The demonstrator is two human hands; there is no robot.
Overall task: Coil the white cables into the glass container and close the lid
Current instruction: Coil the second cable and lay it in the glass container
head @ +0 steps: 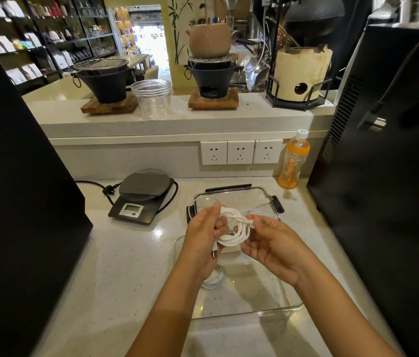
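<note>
Both hands [204, 235] [271, 243] grip the coiled white cable [235, 228] between them, above the glass container [267, 309].

White cable [234, 228], clear glass container [267, 305], black-clipped lid [229, 188], orange bottle [293, 163] with white cap, black ribbed scale [144, 194], speckled cream counter [126, 266].

A: Identify the work surface.
B: A pale speckled stone counter [126, 253] with a raised ledge [177, 119] behind it. Three white wall sockets [240, 152] sit in the ledge face.
A: And beyond the ledge?
B: Dark shelving [48, 42] at left holds packaged goods. A bright doorway [149, 39] admits daylight beside a bamboo-print wall panel [180, 27].
</note>
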